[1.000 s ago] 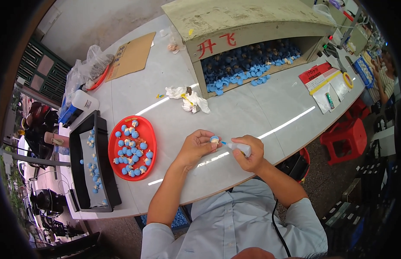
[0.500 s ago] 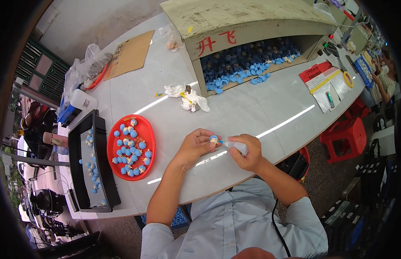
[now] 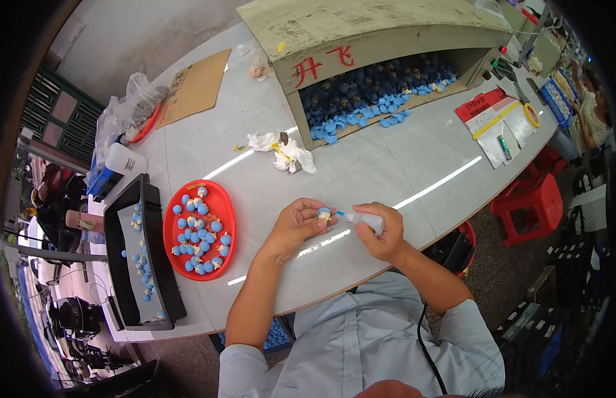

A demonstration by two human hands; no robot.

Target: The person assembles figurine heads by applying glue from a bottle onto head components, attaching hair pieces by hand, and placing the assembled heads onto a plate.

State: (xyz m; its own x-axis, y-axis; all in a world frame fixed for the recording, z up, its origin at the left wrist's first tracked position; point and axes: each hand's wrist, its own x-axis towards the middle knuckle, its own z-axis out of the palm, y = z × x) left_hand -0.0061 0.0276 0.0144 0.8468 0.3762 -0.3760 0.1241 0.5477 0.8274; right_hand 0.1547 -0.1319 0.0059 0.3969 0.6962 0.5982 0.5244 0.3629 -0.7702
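Grey bench (image 3: 361, 172), red tray (image 3: 223, 199) at my left.
My left hand (image 3: 298, 222) pinches a small blue part (image 3: 324, 213); my right hand (image 3: 382, 232) grips a white squeeze bottle (image 3: 364, 219), nozzle touching it.

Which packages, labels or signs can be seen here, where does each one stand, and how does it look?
Painted sign: two red characters on the front of the big box at the table's far side.
Red sheet: flat on the table, right; red with pale print.
White bottle: lying at the table's left edge, plain white plastic.
Cardboard sheet: far left, flat, brown.
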